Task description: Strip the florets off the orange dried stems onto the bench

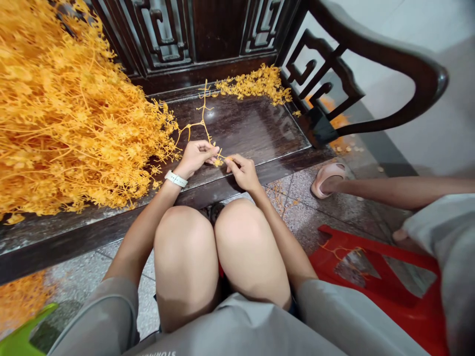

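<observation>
My left hand (198, 157), with a pale watch (175, 178) at the wrist, pinches a branching orange plastic flower stem (203, 114). Bare side branches of that stem reach up and left over the dark wooden bench seat (245, 126). Just to the right, my right hand (241, 170) is closed with thumb and forefinger together at the stem's near end, by a small orange floret (218, 161) between the two hands. A big heap of orange plastic flower sprays (74, 128) lies left of my hands. Loose orange florets (260, 84) form a pile at the seat's back right.
A curved wooden armrest (393, 44) bounds the seat on the right. Another person's leg (382, 192) comes in from the right, above a red plastic stool (419, 301) lying near my right arm. A green plastic object (22, 338) stands at lower left, beside orange pieces (25, 296) on the floor.
</observation>
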### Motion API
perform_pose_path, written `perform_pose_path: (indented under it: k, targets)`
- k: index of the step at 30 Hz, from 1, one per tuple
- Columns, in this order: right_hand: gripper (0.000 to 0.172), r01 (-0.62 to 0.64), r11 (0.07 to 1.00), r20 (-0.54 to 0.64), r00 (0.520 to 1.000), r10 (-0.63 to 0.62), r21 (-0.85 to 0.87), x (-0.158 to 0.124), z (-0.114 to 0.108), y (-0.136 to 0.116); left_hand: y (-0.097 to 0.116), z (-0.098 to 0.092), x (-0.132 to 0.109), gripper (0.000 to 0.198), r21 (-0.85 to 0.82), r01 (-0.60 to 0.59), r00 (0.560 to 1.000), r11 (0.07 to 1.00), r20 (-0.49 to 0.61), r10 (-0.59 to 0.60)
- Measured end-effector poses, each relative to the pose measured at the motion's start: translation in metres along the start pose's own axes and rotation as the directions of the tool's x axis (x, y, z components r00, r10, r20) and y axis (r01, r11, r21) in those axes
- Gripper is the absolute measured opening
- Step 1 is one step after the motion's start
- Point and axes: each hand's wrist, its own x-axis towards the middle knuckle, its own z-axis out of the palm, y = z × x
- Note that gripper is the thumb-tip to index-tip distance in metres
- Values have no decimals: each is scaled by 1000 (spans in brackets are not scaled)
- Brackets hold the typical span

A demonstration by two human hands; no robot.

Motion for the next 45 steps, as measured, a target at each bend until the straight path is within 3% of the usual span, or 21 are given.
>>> perform_pose_path:
  k: [7, 16, 23, 29, 32, 34, 37, 38, 40, 43, 45]
  targets:
    - [55, 74, 997, 134, 988, -71, -13, 3, -3, -1, -5, 11, 0, 53, -38, -3, 990, 999, -141, -2]
    - [61, 103, 995, 92, 991, -101, -16, 3, -4, -4, -14, 17, -4, 27, 46, -102, 965, 994, -240, 110]
    - [65, 85, 992, 25, 996, -83, -96, 2, -2, -6, -15, 13, -3, 24, 196, -218, 916, 956, -296, 270]
    - [56, 183, 964, 48, 983, -177, -194, -1, 3, -4, -18, 20, -12, 21, 354, -254, 877, 900, -309, 369]
    - [53, 244, 935, 41, 969, -242, -257, -7, 4, -3, -15, 9, -9, 17, 393, -252, 869, 884, -311, 385]
    - [52, 237, 934, -25, 967, -252, -269, -13, 2, -3, -10, -12, 3, 11, 378, -218, 828, 900, -416, 375]
    - [51, 114, 967, -198, 967, -161, -227, -19, -2, -2, -1, -49, 25, 19, 340, -95, 631, 936, -706, 320]
    - [49, 67, 977, -231, 966, -114, -202, -18, -4, -2, 1, -56, 29, 20, 312, -82, 641, 947, -711, 290]
    - [36, 3, 986, -216, 976, -39, -166, -15, -5, -2, 4, -60, 31, 20, 281, -115, 716, 953, -641, 276]
    - [5, -27, 979, -124, 992, 2, -201, -6, -5, 0, 2, -44, 22, 22, 253, -186, 829, 949, -478, 290]
    - [15, -28, 973, -128, 992, -1, -231, -2, -4, 2, 0, -33, 17, 23, 221, -203, 866, 954, -413, 280]
